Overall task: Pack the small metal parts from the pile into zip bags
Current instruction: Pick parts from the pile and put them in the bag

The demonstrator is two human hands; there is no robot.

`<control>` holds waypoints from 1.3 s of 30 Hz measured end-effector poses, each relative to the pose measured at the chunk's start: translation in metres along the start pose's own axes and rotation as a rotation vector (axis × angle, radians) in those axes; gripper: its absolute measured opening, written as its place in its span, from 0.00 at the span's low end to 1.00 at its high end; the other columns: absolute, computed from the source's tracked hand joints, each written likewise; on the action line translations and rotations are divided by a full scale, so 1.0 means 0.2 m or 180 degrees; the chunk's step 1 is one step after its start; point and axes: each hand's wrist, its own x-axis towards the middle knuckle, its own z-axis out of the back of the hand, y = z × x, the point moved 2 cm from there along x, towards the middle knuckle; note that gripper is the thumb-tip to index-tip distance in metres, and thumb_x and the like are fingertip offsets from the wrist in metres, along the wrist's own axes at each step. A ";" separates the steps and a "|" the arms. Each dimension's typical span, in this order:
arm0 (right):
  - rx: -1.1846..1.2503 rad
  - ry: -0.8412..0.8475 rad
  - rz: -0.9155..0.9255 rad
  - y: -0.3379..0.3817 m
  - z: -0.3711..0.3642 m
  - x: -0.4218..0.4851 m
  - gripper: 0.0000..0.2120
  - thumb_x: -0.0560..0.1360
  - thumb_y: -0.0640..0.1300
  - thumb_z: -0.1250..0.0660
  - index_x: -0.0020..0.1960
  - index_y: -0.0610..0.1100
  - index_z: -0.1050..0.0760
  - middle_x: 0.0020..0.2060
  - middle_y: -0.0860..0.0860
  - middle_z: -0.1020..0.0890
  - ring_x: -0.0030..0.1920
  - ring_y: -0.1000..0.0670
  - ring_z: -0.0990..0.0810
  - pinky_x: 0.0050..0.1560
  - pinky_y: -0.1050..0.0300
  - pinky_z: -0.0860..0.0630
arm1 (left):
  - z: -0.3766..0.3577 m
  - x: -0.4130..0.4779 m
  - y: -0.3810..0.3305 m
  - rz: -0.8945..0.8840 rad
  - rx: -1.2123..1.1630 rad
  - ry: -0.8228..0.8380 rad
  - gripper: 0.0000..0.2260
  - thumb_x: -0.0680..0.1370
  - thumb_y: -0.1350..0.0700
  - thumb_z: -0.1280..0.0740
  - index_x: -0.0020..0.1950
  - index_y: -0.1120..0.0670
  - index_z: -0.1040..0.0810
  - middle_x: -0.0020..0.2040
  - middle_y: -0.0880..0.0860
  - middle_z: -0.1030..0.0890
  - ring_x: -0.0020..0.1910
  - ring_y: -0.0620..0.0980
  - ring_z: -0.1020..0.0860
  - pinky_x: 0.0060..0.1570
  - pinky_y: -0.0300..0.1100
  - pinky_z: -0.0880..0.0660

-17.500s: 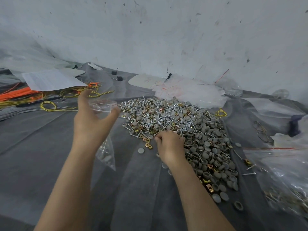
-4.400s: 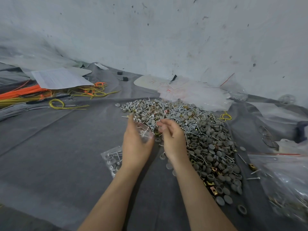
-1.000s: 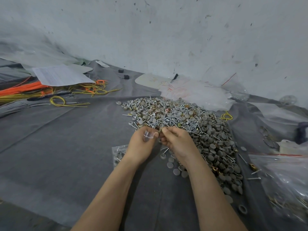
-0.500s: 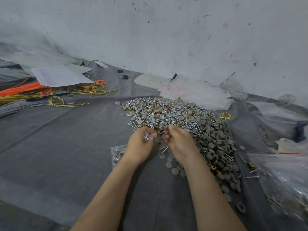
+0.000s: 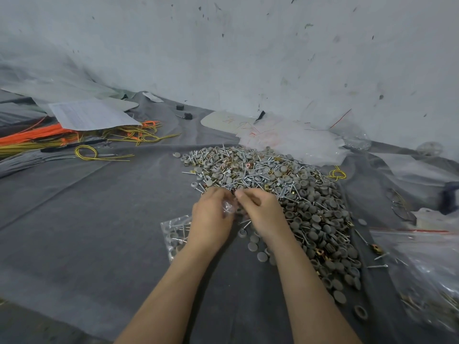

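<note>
A big pile of screws, grey caps and brass bits (image 5: 280, 192) covers the grey cloth ahead of me. My left hand (image 5: 212, 217) grips the top of a small clear zip bag (image 5: 175, 234), whose lower part holds several screws and caps and lies on the cloth under my wrist. My right hand (image 5: 260, 211) is at the pile's near edge with curled fingers, its fingertips close to the bag's mouth. What those fingers hold is hidden.
A heap of empty clear bags (image 5: 293, 140) lies behind the pile. A large filled bag (image 5: 422, 266) sits at the right. Orange and yellow wires (image 5: 74, 140) and a paper sheet (image 5: 87, 115) lie at the left. A wall stands behind.
Since a second ago my hands have stayed together at the pile's near edge with the bag's mouth between them. Only small finger movements show.
</note>
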 end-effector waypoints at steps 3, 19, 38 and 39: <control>-0.0220 -0.0290 -0.0152 -0.03 0.01 0.02 0.07 0.76 0.38 0.34 0.43 0.50 0.25 0.40 0.55 0.20 0.43 0.56 0.20 0.43 0.66 0.25 | -0.03 -0.02 -0.02 -0.0041 0.0608 0.0353 0.25 0.73 0.58 0.31 0.69 0.56 0.32 0.68 0.53 0.32 0.66 0.54 0.31 0.65 0.51 0.34; 0.0489 -0.1037 -0.0640 -0.10 0.11 0.05 0.05 0.77 0.34 0.36 0.51 0.39 0.24 0.42 0.44 0.19 0.36 0.51 0.19 0.38 0.65 0.22 | -0.24 -0.13 -0.10 0.0064 0.0965 0.1254 0.30 0.81 0.48 0.46 0.79 0.53 0.56 0.79 0.52 0.57 0.77 0.53 0.58 0.74 0.53 0.59; 0.0376 -0.1022 -0.0596 -0.06 0.12 0.01 0.04 0.78 0.36 0.37 0.49 0.43 0.25 0.37 0.50 0.20 0.35 0.55 0.21 0.37 0.66 0.25 | 0.10 -0.29 -0.11 0.0720 0.2173 0.1509 0.32 0.81 0.41 0.50 0.77 0.61 0.51 0.78 0.59 0.50 0.76 0.56 0.47 0.72 0.47 0.44; 0.0354 -0.1019 -0.0602 -0.06 0.12 0.01 0.04 0.78 0.36 0.37 0.49 0.43 0.25 0.37 0.50 0.20 0.35 0.55 0.21 0.37 0.66 0.25 | 0.10 -0.28 -0.10 0.0797 0.2133 0.1524 0.32 0.82 0.42 0.49 0.77 0.62 0.51 0.78 0.59 0.53 0.76 0.56 0.48 0.72 0.48 0.44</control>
